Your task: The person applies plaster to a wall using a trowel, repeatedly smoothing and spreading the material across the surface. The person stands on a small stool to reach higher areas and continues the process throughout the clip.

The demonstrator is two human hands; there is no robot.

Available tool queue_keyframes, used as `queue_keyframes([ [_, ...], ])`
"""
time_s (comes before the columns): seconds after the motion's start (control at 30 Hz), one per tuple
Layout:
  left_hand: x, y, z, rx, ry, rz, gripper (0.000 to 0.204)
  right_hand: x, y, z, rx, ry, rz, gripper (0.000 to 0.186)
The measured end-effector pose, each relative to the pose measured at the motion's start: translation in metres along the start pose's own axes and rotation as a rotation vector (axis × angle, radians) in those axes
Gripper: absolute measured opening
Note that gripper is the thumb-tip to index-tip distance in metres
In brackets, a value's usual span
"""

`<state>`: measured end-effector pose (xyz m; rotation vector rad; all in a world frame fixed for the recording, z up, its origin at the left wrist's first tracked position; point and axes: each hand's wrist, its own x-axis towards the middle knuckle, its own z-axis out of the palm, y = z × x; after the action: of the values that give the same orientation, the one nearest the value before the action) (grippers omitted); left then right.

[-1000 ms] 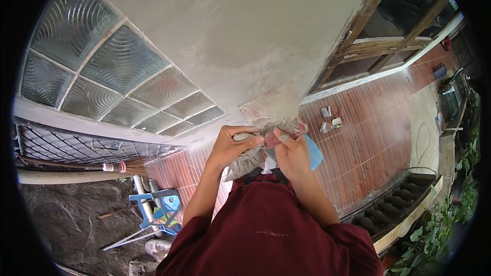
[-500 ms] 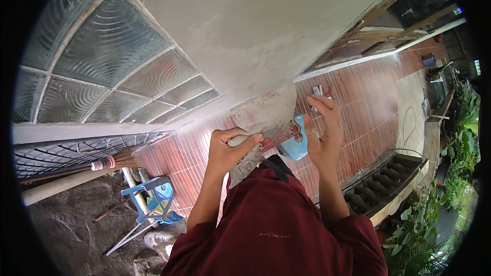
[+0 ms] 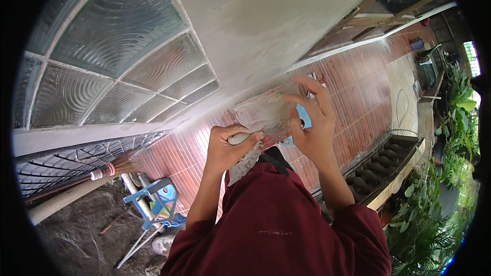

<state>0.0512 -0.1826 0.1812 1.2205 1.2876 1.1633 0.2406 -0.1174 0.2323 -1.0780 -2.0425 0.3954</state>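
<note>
My left hand (image 3: 225,148) is closed around the pale rounded end of a flat, plaster-smeared tool (image 3: 263,114), with the thumb on top. Reddish patches show along the tool's near edge. A crumpled grey rag (image 3: 244,166) hangs below the same hand. My right hand (image 3: 313,122) is raised at the tool's right end, its fingers curved and apart, with nothing visibly gripped. Whether its fingertips touch the tool, I cannot tell. Partly hidden behind that hand is a light blue object (image 3: 303,116) with a dark hole.
A plastered wall (image 3: 255,25) and glass-block window (image 3: 120,25) rise ahead. Red tiles (image 3: 353,92) cover the floor. At left are a broom (image 3: 115,167) and a blue-framed item (image 3: 153,199); at right, a long dark planter trough (image 3: 383,166) and green plants (image 3: 458,117).
My right hand has moved left to the tool's right end, covering more of the light blue object. The left hand keeps its hold. The view has shifted slightly.
</note>
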Motion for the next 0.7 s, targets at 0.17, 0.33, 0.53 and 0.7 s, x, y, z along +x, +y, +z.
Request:
queue_keyframes([
  [0.17, -0.009, 0.001, -0.01, -0.01, -0.014, 0.015, 0.009, -0.005, -0.014, 0.005, -0.156, -0.014, -0.011, 0.048],
  [0.33, -0.018, 0.002, -0.022, -0.024, -0.029, 0.0, 0.009, -0.015, -0.025, 0.009, -0.149, 0.029, -0.05, 0.048],
  [0.53, -0.027, 0.001, -0.03, -0.023, -0.038, 0.015, 0.009, -0.021, -0.035, 0.016, -0.091, 0.106, -0.006, 0.037],
  [0.7, -0.032, 0.001, -0.035, -0.036, -0.075, 0.017, 0.009, -0.017, -0.037, 0.02, -0.151, 0.08, -0.087, 0.032],
])
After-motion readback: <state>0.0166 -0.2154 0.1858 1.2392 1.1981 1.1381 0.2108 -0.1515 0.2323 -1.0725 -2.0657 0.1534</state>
